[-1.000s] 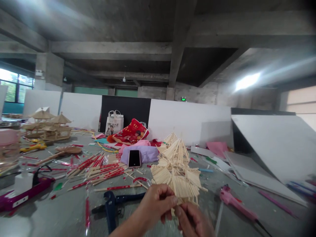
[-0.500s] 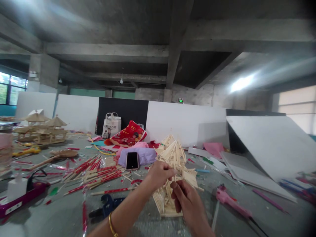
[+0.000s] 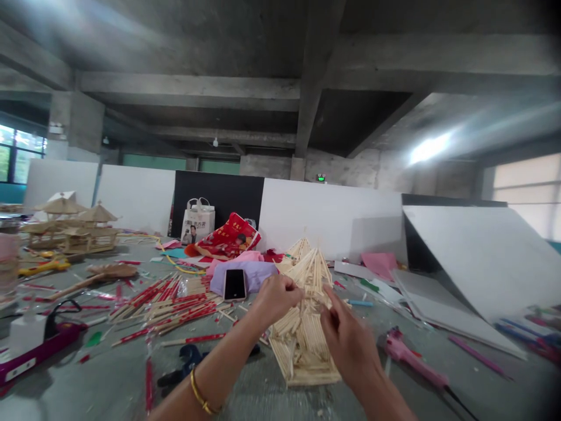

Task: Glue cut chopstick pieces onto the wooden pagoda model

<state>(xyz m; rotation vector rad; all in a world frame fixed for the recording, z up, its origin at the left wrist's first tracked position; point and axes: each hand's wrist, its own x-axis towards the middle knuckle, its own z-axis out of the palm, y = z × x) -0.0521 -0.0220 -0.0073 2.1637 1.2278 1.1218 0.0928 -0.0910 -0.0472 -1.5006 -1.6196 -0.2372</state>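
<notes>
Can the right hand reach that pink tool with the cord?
Probably yes: the pink tool lies just to the right of the right hand, and nothing tall seems to stand between them.

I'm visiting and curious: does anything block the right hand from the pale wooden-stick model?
Nothing visible: the right hand is close by the pale wooden-stick model; the pink corded tool lies off to the right.

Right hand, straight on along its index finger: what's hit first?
Probably the near pointed roof of the stick-built model; depth is unclear, so the right hand may already touch it.
</notes>
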